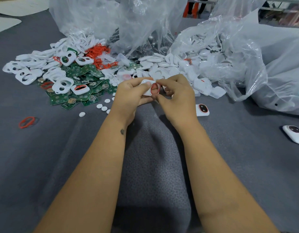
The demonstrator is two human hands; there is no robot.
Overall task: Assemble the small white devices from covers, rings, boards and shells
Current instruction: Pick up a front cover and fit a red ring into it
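My left hand (130,95) grips a small white cover (146,82) above the grey cloth. Against that cover my right hand (176,95) pinches a red ring (155,89). Behind the hands lie heaps of parts: white covers (44,71) at the left, green boards (81,91) in front of them, red rings (98,54) further back, and white shells (170,68) at the right. Two assembled white devices lie on the cloth, one (202,110) just right of my hands and one (294,134) at the right edge.
Large clear plastic bags (229,47) stand behind and to the right of the heaps. A loose red ring (27,122) lies at the left on the grey cloth (61,157). Several small white discs (101,106) are scattered near my left wrist.
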